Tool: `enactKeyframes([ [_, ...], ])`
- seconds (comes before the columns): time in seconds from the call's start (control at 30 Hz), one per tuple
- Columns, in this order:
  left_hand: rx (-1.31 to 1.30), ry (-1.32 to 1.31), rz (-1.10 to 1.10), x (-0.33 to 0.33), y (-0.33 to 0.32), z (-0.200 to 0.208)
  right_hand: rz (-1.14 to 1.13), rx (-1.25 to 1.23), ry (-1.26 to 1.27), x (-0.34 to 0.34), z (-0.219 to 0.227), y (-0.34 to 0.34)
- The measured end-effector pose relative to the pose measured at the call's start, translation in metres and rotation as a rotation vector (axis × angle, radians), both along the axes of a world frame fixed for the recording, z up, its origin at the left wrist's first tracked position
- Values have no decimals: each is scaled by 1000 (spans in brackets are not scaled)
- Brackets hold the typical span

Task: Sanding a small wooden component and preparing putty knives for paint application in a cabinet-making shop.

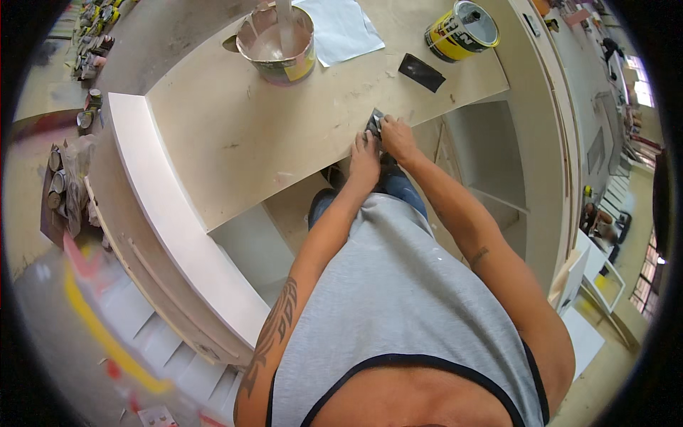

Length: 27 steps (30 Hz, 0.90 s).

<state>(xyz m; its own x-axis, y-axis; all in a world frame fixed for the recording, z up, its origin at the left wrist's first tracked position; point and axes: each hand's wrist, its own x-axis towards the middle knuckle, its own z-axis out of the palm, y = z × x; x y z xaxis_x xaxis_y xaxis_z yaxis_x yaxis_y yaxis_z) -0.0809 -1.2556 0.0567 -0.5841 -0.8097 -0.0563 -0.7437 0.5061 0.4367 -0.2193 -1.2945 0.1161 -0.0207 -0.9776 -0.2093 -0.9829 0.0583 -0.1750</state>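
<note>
Both hands meet at the near edge of a pale wooden panel (249,142). Between them is a small dark piece of what looks like sandpaper (374,122), with a lighter patch showing. My left hand (365,155) has its fingers closed round the lower part of it. My right hand (398,138) pinches its right side with bent fingers. Farther off and to the right, a black rectangular sheet (422,72), likely sandpaper too, lies on the panel. The fingers partly hide the held piece.
An open bucket (299,70) of pinkish-beige paint or filler, a stick (285,28) standing in it, sits at the far side. Near it are white paper (341,32) and a yellow-and-black can (448,44). Upright boards (178,213) flank the panel; cabinet compartments (491,156) open below.
</note>
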Motion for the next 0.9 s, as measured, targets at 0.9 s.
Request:
enactKeyframes([
  [0.9,33,-62,-146,19,3,29,9,40,35,-6,-9,-10],
])
